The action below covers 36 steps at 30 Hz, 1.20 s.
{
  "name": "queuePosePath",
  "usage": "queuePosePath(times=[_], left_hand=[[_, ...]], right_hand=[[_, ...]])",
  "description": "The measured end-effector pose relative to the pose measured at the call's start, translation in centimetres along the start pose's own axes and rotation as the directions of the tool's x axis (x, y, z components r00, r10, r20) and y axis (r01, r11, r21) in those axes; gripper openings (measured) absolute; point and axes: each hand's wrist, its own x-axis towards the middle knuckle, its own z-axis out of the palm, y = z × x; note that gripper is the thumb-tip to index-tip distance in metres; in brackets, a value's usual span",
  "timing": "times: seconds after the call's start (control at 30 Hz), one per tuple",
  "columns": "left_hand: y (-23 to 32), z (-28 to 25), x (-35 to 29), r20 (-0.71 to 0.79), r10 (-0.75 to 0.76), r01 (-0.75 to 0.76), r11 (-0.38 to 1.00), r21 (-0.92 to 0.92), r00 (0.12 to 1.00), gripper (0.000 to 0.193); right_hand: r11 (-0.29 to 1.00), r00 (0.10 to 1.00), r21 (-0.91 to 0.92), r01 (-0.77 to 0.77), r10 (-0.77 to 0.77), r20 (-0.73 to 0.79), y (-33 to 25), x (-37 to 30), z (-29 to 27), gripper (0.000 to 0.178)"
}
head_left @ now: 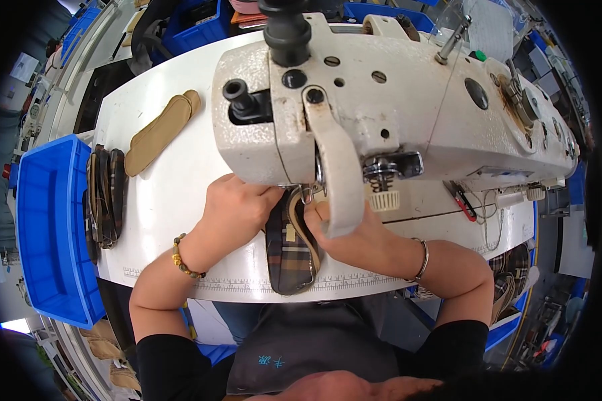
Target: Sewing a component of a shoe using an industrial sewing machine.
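A plaid piece [291,250] lies on the white table [201,147], its far end under the sewing machine [381,100]. Its long axis runs from the needle area toward the person, the rounded end pointing to the near table edge. The hands are apart, flanking the far end: the left hand [237,207], fingers curled, at the left edge, the right hand [351,234] at the tan-trimmed right edge. Whether either pinches the cloth, one cannot tell.

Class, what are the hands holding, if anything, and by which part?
Plaid cloth, by its far end: left hand at the left edge, right hand at the right.
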Motion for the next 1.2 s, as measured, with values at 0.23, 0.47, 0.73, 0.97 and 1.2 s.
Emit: queuePosePath(times=[0.23,0.47,0.73,0.97,1.2], left_hand=[[0.2,-0.1,-0.3,0.053,0.044,-0.047,0.997,0.054,0.998,0.019],[-0.1,-0.1,-0.1,0.027,0.035,-0.036,0.999,0.020,0.999,0.017],[0.4,-1.1,0.6,-0.219,0.215,-0.248,0.959,-0.137,0.952,0.015],[0.3,-0.5,0.4,-0.119,0.350,-0.364,0.923,-0.128,0.929,0.015],[-2.2,-0.5,0.3,-0.100,0.070,-0.110,0.867,-0.485,0.993,0.015]], right_hand=[[0.999,1.000,0.032,-0.024,0.024,-0.015,-0.2,0.1,0.0,0.042],[1.000,1.000,0.000,-0.004,0.004,0.017,0.0,0.3,-0.4,0.040],[0.999,0.996,-0.031,0.008,-0.011,-0.086,0.0,0.7,-0.5,0.036],[0.997,0.993,-0.072,0.024,-0.032,-0.115,-0.2,0.7,-1.2,0.038],[0.976,0.988,-0.212,0.057,-0.086,-0.129,0.3,1.3,-1.5,0.040]])
